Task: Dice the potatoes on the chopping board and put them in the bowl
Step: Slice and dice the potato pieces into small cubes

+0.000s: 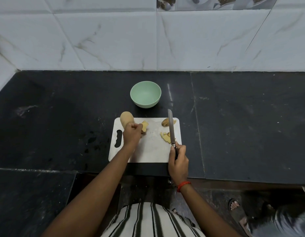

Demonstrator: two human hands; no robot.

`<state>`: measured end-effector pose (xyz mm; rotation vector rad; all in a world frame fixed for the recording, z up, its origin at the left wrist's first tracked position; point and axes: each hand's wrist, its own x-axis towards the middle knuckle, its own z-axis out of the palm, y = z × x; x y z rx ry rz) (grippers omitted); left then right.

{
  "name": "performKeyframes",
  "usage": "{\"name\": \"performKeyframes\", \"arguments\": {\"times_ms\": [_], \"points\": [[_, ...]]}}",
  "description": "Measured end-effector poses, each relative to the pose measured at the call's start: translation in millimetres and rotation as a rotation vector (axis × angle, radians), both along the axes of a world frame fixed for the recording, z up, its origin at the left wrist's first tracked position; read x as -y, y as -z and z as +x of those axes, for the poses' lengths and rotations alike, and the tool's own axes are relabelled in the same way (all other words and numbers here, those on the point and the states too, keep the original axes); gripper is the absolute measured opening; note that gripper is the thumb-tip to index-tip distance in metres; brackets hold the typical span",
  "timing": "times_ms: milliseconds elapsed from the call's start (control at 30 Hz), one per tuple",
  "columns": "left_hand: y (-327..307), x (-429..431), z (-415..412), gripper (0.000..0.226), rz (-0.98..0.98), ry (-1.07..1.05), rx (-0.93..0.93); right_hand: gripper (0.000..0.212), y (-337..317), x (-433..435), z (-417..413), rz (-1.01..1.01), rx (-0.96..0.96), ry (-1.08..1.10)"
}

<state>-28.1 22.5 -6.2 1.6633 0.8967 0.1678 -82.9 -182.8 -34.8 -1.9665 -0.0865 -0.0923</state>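
Observation:
A white chopping board point(149, 151) lies on the black counter. My left hand point(132, 134) pinches yellow potato slices point(145, 126) near the board's far left. A whole brown potato point(125, 119) sits at the far left corner, just behind that hand. My right hand point(178, 159) grips the handle of a knife point(171, 127), its blade pointing away over the board's right side. Cut potato pieces point(166, 136) lie left of the blade, and a skin-on potato chunk point(166, 122) lies at the far right corner. An empty pale green bowl point(145, 94) stands behind the board.
The black counter point(242, 120) stretches left and right of the board, backed by a white tiled wall point(148, 40). Wet marks point(92, 139) show left of the board. Another person's sandalled foot point(234, 205) is on the floor at lower right.

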Motion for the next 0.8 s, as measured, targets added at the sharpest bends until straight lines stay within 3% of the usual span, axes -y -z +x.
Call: {"name": "performKeyframes", "arguments": {"times_ms": [200,333,467,600,667,733,800], "points": [[1,2,-5,0.015,0.169,0.038,-0.003,0.005,-2,0,1,0.003,-0.014,-0.002],[1,8,-7,0.012,0.166,0.012,0.025,0.008,0,0,1,-0.007,-0.02,0.002],[-1,10,-2,0.014,0.037,-0.038,0.022,0.007,0,1,1,-0.008,-0.015,-0.009],[-9,12,5,0.017,-0.472,-0.138,0.125,0.007,0,0,2,0.002,-0.011,-0.02],[-11,11,9,0.017,-0.61,-0.155,0.17,0.006,1,0,2,0.001,-0.012,-0.021],[-14,11,7,0.018,-0.609,-0.158,0.161,0.005,2,0,3,0.007,-0.018,-0.024],[-11,10,0,0.018,-0.398,-0.123,0.079,0.004,3,1,3,0.006,-0.021,-0.024]]}}
